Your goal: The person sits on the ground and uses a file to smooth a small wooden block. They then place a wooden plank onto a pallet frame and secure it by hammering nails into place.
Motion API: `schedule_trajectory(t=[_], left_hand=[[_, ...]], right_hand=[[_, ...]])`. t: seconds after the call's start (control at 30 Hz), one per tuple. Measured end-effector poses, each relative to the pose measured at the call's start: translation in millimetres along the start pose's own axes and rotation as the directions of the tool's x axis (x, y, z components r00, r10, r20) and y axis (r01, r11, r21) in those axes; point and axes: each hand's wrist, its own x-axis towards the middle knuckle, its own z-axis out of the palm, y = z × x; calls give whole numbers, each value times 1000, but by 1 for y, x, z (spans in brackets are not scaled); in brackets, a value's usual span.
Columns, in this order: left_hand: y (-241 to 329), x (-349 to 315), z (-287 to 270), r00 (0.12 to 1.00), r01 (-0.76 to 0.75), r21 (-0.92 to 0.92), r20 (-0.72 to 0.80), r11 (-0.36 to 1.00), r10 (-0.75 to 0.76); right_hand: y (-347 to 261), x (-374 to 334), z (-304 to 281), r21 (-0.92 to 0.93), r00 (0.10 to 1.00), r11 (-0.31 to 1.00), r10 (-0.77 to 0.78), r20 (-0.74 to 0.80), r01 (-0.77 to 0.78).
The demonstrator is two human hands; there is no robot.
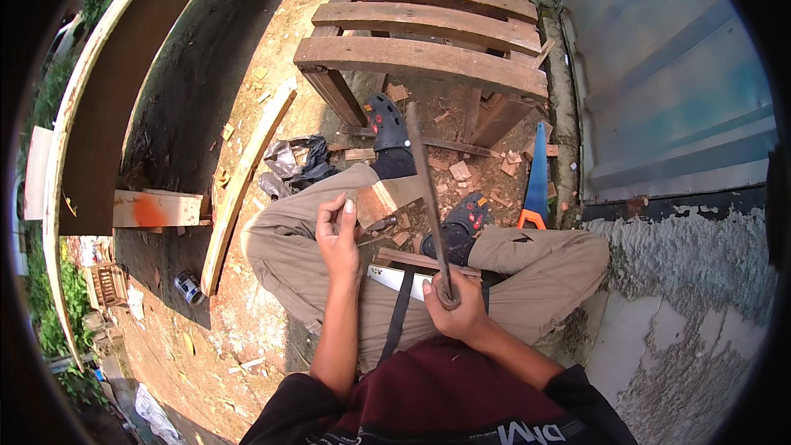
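My right hand (463,306) is closed around the lower end of a long, narrow, dark bar-like tool (432,198), which points up and away from me. Its exact kind is unclear. To the left, my left hand (336,235) is raised over my lap with its fingers curled and the thumb against them; whatever they pinch is too small to name. Just beyond it are a pale, shiny flat piece (394,195) and a small dark-handled tool (381,224). Across my lap lies a white blade-like piece (387,277), with a black strap crossing it.
A slatted wooden bench (420,58) stands ahead, with wood offcuts (460,170) scattered beneath. A blue handsaw with an orange handle (536,181) leans at the right, near a metal-sheeted wall (676,74). On the left are a long plank (247,181), a can (189,287) and black plastic (311,161).
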Motion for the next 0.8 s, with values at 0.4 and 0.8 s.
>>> schedule_trajectory(t=[0.4,0.8], left_hand=[[2,2,26,956,-279,298,-4,913,294],[14,50,46,815,-579,324,234,748,530]], right_hand=[[24,37,-59,-194,954,969,97,-283,-156],[78,6,-148,-621,922,688,207,-327,-375]])
